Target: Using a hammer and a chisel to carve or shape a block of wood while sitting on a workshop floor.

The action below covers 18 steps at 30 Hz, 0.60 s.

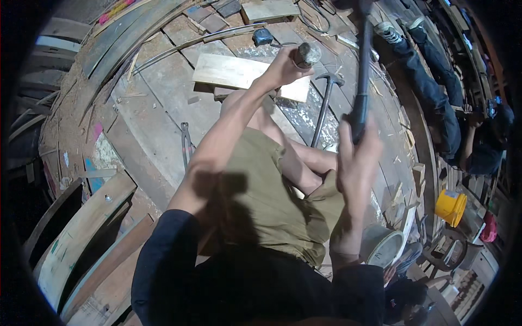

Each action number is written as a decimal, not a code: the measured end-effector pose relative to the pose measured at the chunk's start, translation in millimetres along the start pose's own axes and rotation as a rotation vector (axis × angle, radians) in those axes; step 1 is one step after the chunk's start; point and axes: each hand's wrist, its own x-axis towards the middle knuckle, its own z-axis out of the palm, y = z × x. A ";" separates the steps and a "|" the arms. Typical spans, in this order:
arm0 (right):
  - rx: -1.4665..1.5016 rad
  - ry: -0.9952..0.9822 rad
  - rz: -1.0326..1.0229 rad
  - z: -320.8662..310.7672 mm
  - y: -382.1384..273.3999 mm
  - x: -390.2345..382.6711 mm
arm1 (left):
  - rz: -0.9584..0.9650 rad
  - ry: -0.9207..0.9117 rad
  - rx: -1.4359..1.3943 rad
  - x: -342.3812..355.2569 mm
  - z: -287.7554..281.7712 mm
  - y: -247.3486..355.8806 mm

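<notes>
Head view first: we are looking down at a floor of old wooden planks (157, 125), and the planks are bending in the picture toward the rim. Sawdust and small wood chips are lying all over the boards. Curved wooden beams (76, 228) are running along our left side. A pale short board (234, 73) is lying flat on the planks ahead of us. A claw hammer (325, 103) is resting on the floor just beside that board, and a pair of pliers (186, 144) is lying to the left of our knee. A small blue tape measure (262, 36) is sitting further up, near a bent metal strip (206, 39).

Another person in dark clothes (435, 87) is stretching out along the right side, well apart from us.

A yellow bucket (450, 207) is lying tilted at the right, and we cannot tell what is in it. A grey round tub (383, 247) is sitting low by our right leg, and its inside is looking pale and bare.

We are sitting with our knees bent, in green shorts. Our left hand (283, 68) is reaching out with a straight arm, and its fingers are wrapping tight around a chisel handle (308, 53) with a round grey top, right over the pale board. Our right hand (356, 149) is raised up high, squeezing shut around the dark handle of a hammer (363, 65) that is pointing up to the top edge, where its head is out of sight.
</notes>
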 end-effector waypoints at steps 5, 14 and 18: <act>0.097 -0.248 0.245 16.8 13.1 6.2 | -0.134 -0.033 -0.090 -3.3 -6.3 10.6; 0.578 -0.036 0.258 -7.8 -13.2 -12.0 | -0.123 -0.033 -0.006 -5.7 -10.4 8.3; 0.450 0.080 0.074 -3.0 -7.0 -4.2 | -0.127 0.001 -0.014 -3.8 -8.9 3.2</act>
